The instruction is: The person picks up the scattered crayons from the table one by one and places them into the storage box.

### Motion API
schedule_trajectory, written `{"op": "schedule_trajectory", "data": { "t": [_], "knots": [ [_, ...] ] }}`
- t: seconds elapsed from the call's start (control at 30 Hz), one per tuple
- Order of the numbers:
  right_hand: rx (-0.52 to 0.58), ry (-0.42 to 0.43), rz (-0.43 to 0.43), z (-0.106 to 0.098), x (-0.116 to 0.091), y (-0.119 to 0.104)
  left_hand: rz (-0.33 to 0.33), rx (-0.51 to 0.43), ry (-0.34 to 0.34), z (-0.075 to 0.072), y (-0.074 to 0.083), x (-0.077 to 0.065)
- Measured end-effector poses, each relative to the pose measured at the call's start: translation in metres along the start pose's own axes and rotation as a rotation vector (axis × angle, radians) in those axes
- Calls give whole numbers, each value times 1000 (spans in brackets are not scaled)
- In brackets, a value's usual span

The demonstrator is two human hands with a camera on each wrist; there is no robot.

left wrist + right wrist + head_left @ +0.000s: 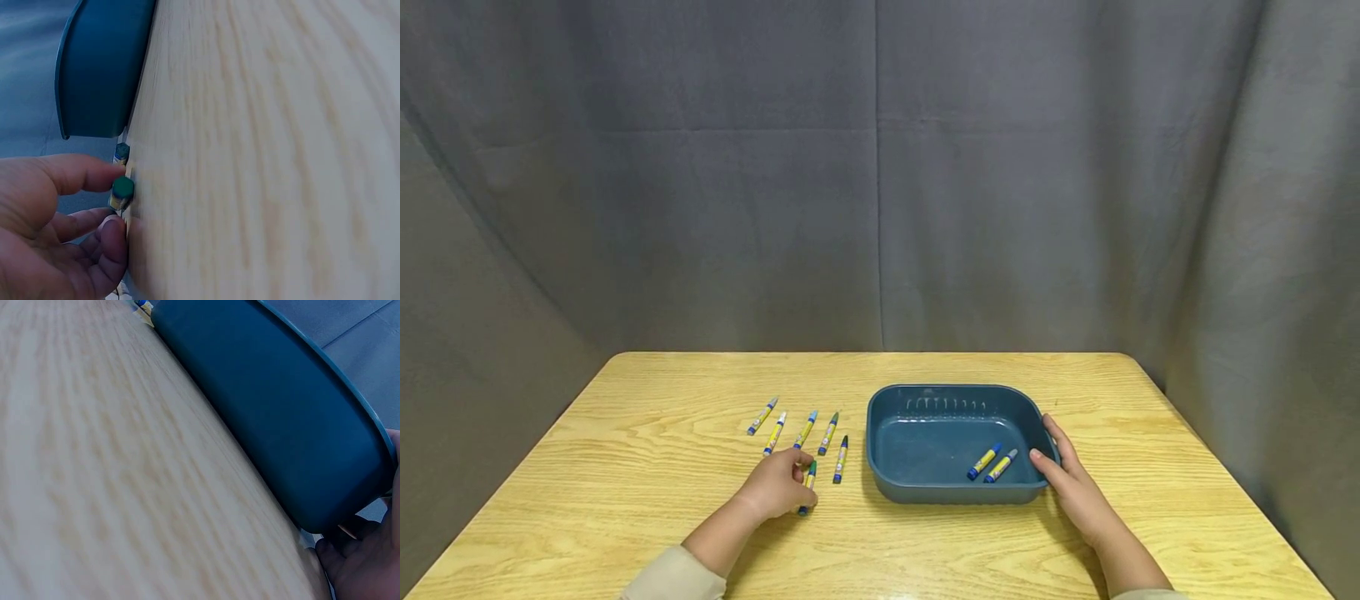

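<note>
My left hand (778, 485) is low over the table, its thumb and curled fingers round a green crayon (811, 479) with a yellow wrapper. In the left wrist view the crayon's green end (122, 187) shows between thumb and fingers, close to the wood. My right hand (1078, 492) grips the right end of a dark blue plastic basin (955, 493), thumb over the rim and fingers along the outside. Two crayons, one blue-tipped (984, 462) and one grey-tipped (1001, 467), lie inside the basin near its front right corner.
Several more crayons lie loose left of the basin: a black one (840, 459), a dark green one (828, 433), a light blue one (806, 429), a white one (775, 433) and a grey one (762, 416). Grey curtains (880, 208) surround the wooden table (625, 467).
</note>
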State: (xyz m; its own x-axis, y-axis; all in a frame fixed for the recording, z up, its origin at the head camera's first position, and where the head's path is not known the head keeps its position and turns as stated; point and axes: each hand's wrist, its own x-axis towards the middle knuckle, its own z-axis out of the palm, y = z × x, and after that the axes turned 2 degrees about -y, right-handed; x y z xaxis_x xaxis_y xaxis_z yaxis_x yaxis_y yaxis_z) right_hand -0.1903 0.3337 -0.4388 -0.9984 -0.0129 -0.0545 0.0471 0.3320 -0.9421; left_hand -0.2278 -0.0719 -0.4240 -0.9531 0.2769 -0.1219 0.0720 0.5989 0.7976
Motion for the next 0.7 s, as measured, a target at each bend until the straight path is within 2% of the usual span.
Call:
{"op": "schedule_trajectory", "data": {
  "t": [0.27,0.57,0.7],
  "knots": [
    [-2,0,11,0,0,1,31,44,6,0,-1,1],
    [11,0,8,0,1,2,84,15,-38,-5,-1,-3],
    [10,-2,8,0,1,2,72,-37,-44,-11,1,-2]
  ]
}}
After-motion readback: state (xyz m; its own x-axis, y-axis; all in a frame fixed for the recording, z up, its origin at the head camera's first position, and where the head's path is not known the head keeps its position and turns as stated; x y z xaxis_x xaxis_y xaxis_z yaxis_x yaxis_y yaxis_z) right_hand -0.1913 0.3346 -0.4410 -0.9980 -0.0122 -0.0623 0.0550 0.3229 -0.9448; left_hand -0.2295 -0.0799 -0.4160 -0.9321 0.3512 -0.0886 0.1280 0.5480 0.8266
